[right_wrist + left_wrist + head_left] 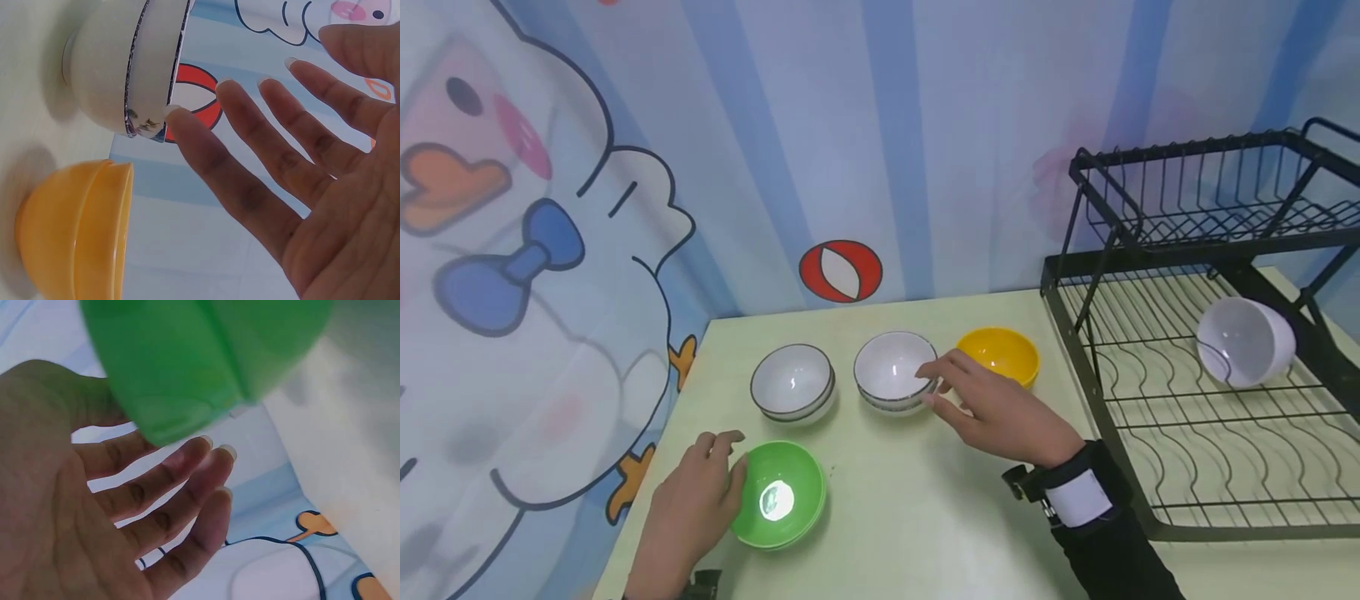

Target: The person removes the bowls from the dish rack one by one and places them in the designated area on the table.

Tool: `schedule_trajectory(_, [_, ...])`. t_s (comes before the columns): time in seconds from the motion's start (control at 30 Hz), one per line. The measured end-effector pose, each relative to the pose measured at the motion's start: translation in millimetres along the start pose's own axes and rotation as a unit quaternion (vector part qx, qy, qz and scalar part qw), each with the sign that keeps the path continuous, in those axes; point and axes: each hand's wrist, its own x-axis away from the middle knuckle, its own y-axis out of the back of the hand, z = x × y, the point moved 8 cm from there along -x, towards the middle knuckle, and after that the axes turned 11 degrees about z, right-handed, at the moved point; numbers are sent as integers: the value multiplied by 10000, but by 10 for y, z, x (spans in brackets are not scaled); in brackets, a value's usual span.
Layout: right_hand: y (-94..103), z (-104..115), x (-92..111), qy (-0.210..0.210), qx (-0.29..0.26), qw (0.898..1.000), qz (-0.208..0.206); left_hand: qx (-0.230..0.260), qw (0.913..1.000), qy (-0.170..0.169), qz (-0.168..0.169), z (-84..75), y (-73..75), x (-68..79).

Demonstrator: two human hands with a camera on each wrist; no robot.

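At the front left stands a nested stack of green bowls [797, 471]. My left hand [696, 496] is beside its left rim with fingers loosely bent; the left wrist view shows the fingers apart, beside the green bowls [187, 369], gripping nothing. My right hand [1003, 412] reaches over the table toward the middle stack of white bowls [891, 367], fingertips at its right rim. In the right wrist view those fingers are spread, one tip at the edge of the dark-rimmed white bowls [106, 75]; whether it touches I cannot tell. Nested yellow bowls [1000, 350] stand behind the right hand, partly hidden.
Another stack of white bowls [790, 379] stands behind the green ones. To the right is a black two-tier dish rack [1120, 429], with a white bowl [1243, 342] tipped on its side on the lower tier. A cartoon-printed backdrop [955, 167] borders the table's back and left.
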Motion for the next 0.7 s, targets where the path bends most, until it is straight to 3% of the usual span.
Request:
schedule_trajectory(0.2, [13,-17,6,-6,89,10000,-27,-244,9958,-589,-659,-166,154,0])
schedule_trajectory(0.43, [47,-84,30,-53,-72,9999,-84,-458,9932,-775,-734,-307,234,-75])
schedule_trajectory(0.7, [187,-181,113,-23,-116,9993,-341,-558,9845,-1316,-1021,-585,371,-149])
